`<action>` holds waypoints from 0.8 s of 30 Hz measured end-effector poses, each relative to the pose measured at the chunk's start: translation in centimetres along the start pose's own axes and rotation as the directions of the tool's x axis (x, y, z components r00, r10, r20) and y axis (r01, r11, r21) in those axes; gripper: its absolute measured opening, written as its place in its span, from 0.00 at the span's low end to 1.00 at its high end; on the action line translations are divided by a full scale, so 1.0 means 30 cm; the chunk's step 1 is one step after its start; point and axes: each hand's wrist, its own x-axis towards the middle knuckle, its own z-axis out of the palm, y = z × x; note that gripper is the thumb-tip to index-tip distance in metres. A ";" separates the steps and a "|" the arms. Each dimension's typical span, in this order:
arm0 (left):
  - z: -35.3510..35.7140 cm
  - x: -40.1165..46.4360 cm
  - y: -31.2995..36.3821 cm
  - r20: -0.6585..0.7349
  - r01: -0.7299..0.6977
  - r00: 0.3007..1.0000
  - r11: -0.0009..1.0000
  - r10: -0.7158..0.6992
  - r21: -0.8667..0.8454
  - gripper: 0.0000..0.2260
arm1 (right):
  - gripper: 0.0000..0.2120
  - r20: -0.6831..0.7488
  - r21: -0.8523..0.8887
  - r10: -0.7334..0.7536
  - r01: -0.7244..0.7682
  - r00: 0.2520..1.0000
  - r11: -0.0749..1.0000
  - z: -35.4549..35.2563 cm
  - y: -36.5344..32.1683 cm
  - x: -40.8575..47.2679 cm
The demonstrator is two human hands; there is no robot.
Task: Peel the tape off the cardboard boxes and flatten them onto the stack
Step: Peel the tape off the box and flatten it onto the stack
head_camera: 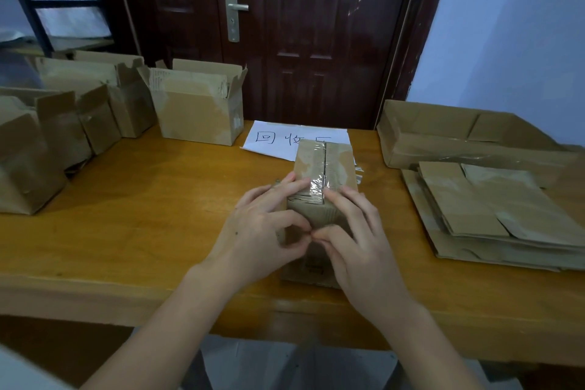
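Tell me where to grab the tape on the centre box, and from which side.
Take the tape at its near end, where it wraps over the top edge of the box onto the front face. The left hand and right hand already meet there. Likely best approached from the person's side, peeling away along the seam, since the strip runs lengthwise down the top.

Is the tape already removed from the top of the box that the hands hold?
No, clear tape still runs along the top seam of the cardboard box, with the left hand and right hand at its near end.
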 end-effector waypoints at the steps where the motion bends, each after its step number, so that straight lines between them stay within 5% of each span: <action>1: -0.006 0.003 0.004 0.014 0.008 1.000 1.000 -0.008 0.006 0.05 | 0.11 -0.016 -0.002 -0.003 0.003 1.000 1.000 -0.002 0.001 0.004; 9: -0.054 0.045 0.025 0.073 0.114 0.991 0.991 -0.110 -0.064 0.13 | 0.12 -0.143 -0.041 -0.070 0.065 0.987 0.997 0.001 0.047 0.037; 16: -0.022 0.048 0.019 -0.068 -0.094 0.992 0.982 0.106 0.167 0.03 | 0.07 -0.155 0.065 -0.104 0.115 0.982 0.991 -0.016 0.050 0.041; 20: 0.008 0.036 0.019 -0.166 -0.132 0.974 0.984 0.151 0.123 0.04 | 0.19 -0.003 0.196 -0.012 0.012 1.000 0.981 -0.060 0.063 0.047; 24: 0.008 0.043 0.031 -0.218 -0.132 0.964 0.985 0.154 0.114 0.07 | 0.13 0.000 0.192 0.009 -0.009 1.000 0.981 -0.081 0.077 0.066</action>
